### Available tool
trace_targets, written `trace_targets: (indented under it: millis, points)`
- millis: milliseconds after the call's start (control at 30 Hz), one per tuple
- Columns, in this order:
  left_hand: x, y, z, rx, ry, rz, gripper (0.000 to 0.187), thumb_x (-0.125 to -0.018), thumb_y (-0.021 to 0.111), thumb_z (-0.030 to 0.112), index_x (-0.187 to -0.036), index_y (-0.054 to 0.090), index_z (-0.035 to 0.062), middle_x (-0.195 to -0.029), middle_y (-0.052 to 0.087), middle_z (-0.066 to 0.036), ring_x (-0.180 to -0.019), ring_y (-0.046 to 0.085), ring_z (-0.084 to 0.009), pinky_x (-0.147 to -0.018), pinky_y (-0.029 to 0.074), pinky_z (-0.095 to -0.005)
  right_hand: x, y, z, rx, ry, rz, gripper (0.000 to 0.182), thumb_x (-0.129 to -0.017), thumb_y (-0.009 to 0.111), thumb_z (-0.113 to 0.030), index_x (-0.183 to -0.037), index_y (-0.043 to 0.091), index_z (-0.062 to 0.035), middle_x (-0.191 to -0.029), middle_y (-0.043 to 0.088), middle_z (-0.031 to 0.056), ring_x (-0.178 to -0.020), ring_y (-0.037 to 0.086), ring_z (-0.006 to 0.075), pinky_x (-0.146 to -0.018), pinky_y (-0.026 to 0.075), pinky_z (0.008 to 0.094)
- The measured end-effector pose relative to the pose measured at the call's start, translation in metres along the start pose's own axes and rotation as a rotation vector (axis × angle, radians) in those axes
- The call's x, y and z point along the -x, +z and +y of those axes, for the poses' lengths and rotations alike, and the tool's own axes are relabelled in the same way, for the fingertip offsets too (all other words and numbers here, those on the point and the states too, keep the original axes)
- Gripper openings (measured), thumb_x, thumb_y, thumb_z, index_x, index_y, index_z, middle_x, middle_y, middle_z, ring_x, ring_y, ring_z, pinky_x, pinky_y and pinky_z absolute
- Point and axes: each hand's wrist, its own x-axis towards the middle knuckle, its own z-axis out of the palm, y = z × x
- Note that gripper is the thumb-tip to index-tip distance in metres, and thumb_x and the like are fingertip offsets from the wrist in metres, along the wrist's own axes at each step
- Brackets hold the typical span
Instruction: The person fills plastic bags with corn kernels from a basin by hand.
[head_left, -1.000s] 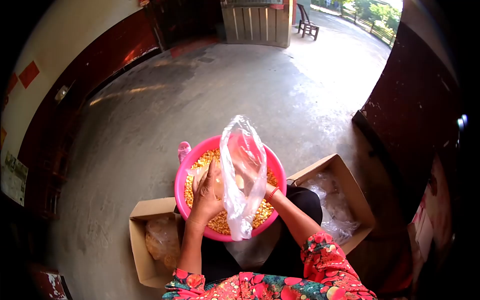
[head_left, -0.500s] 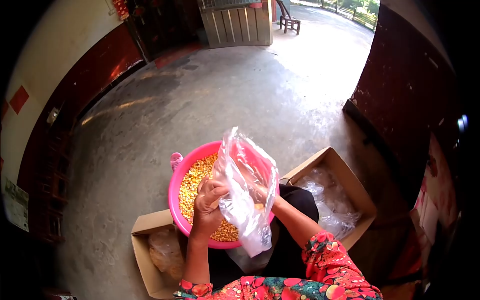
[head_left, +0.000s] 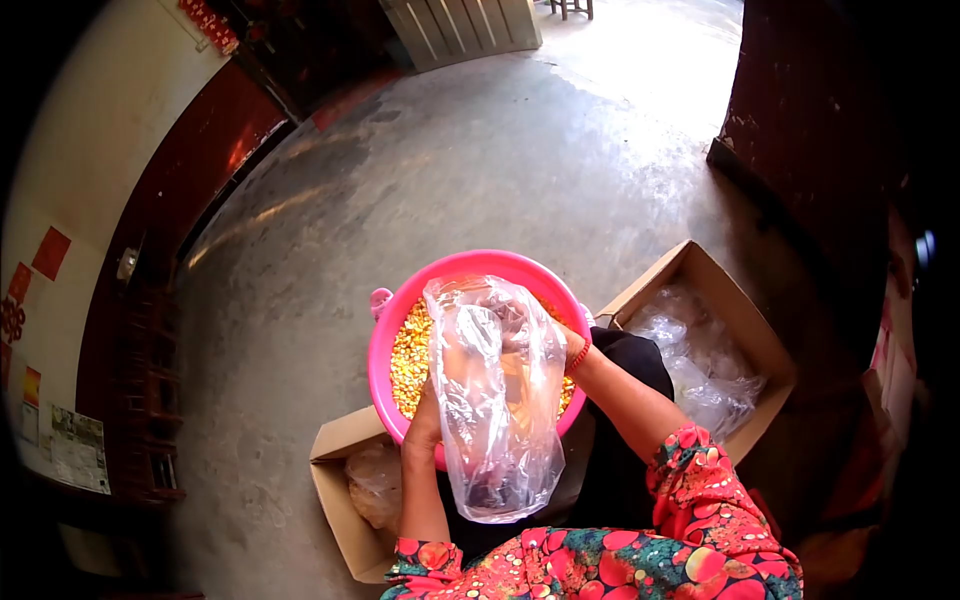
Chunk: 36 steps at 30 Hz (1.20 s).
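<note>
A pink basin (head_left: pixel 381 375) holding yellow corn kernels (head_left: pixel 410 358) stands in front of me, at my knees. Over it, a clear plastic bag (head_left: pixel 497 400) hangs spread out toward my body, with its mouth at the basin's far side. My left hand (head_left: pixel 428 415) is at the bag's left edge, its fingers hidden behind the plastic. My right hand (head_left: pixel 565 345) is at the bag's upper right, over the basin, and its fingers are also covered by the bag. Whether either hand holds kernels cannot be seen.
An open cardboard box (head_left: pixel 775 345) with clear plastic bags (head_left: pixel 690 360) stands at the right. Another box (head_left: pixel 335 500) at the lower left holds a filled bag (head_left: pixel 375 487). Grey concrete floor (head_left: pixel 300 300) extends ahead, between dark red lower walls.
The bag has turned and spread flatter over the basin, facing me. My left hand has moved lower, behind its edge. The view has tilted down and shifted left.
</note>
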Motion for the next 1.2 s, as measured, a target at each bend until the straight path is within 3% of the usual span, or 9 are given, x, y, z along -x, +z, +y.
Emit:
trace_targets:
  millis: [333,433,567,833,900,1000,1067,1133,1200]
  points:
    - [-0.041,-0.001,-0.075,-0.289,0.018,-0.178,0.024,-0.090,0.045,0.018,-0.108,0.055,0.0056,-0.093,0.056,-0.004,-0.092,0.052,-0.0156,-0.082,0.045,-0.0295,-0.009,0.008,-0.072,-0.923,-0.179,-0.014,0.081,-0.075,0.069,-0.016,-0.141,0.023,-0.0071,-0.133,0.042,0.0117,-0.116,0.048,0.0197,-0.096,0.040,0.0313]
    - [-0.051,0.001,-0.049,-1.127,0.219,-0.339,0.025,-0.093,0.042,0.022,-0.107,0.054,0.0058,-0.092,0.056,-0.003,-0.090,0.053,-0.0144,-0.079,0.047,-0.0289,-0.008,-0.036,-0.049,-0.967,-0.320,0.203,0.068,-0.079,0.060,-0.005,-0.138,0.027,-0.0067,-0.117,0.052,0.0094,-0.104,0.054,0.0183,-0.088,0.047,0.0320]
    - [-0.031,0.003,-0.029,-0.079,-0.109,-0.049,0.027,-0.087,0.049,0.021,-0.109,0.053,0.0045,-0.094,0.055,-0.006,-0.089,0.052,-0.0172,-0.079,0.046,-0.0317,0.004,-0.066,-0.035,-0.681,-0.051,0.752,0.045,-0.080,0.054,0.002,-0.123,0.045,-0.0066,-0.093,0.054,0.0033,-0.083,0.054,0.0107,-0.071,0.049,0.0238]
    - [-0.029,-0.020,-0.033,-0.196,0.024,-0.017,0.040,-0.077,0.063,0.020,-0.111,0.050,0.0020,-0.096,0.053,-0.010,-0.088,0.052,-0.0227,-0.079,0.044,-0.0374,-0.009,0.007,-0.010,0.808,0.021,-0.169,0.089,-0.064,0.075,-0.034,-0.137,0.030,-0.0095,-0.132,0.038,0.0188,-0.130,0.029,0.0321,-0.105,0.023,0.0486]
    - [-0.042,-0.017,-0.042,-0.662,0.287,-0.058,0.045,-0.074,0.066,0.020,-0.111,0.049,0.0013,-0.097,0.053,-0.011,-0.088,0.051,-0.0241,-0.079,0.044,-0.0388,-0.013,0.034,0.098,0.679,-0.232,-0.198,0.085,-0.066,0.075,-0.035,-0.135,0.034,-0.0074,-0.132,0.041,0.0176,-0.127,0.033,0.0269,-0.104,0.028,0.0437]
    - [-0.050,0.021,0.003,-1.033,0.403,-0.109,0.049,-0.071,0.069,0.018,-0.111,0.048,-0.0007,-0.097,0.052,-0.013,-0.089,0.051,-0.0266,-0.080,0.042,-0.0406,-0.012,0.050,0.070,0.520,-0.158,-0.200,0.076,-0.068,0.073,-0.032,-0.130,0.038,-0.0065,-0.126,0.044,0.0175,-0.122,0.037,0.0271,-0.100,0.030,0.0426]
    - [-0.047,0.023,0.004,-0.920,0.347,-0.118,0.045,-0.072,0.069,0.017,-0.109,0.049,-0.0004,-0.096,0.052,-0.011,-0.090,0.051,-0.0249,-0.080,0.042,-0.0392,-0.014,0.049,0.043,0.444,-0.117,-0.165,0.070,-0.068,0.072,-0.029,-0.126,0.040,-0.0059,-0.122,0.046,0.0174,-0.118,0.040,0.0273,-0.097,0.032,0.0419]
    - [-0.047,0.013,-0.003,0.066,-0.239,0.203,0.040,-0.074,0.069,0.015,-0.107,0.051,0.0001,-0.092,0.054,-0.005,-0.089,0.054,-0.0196,-0.079,0.045,-0.0339,-0.016,0.041,0.031,0.388,-0.099,-0.108,0.064,-0.069,0.071,-0.027,-0.122,0.043,-0.0054,-0.118,0.048,0.0173,-0.114,0.043,0.0274,-0.094,0.034,0.0412]
    - [-0.037,-0.017,0.009,-0.082,-0.168,-0.161,0.037,-0.085,0.060,0.016,-0.117,0.048,0.0017,-0.095,0.055,-0.003,-0.085,0.054,-0.0158,-0.077,0.046,-0.0277,-0.017,0.031,0.025,0.346,-0.082,-0.055,0.058,-0.070,0.070,-0.025,-0.119,0.045,-0.0048,-0.114,0.050,0.0172,-0.110,0.045,0.0276,-0.091,0.036,0.0405]
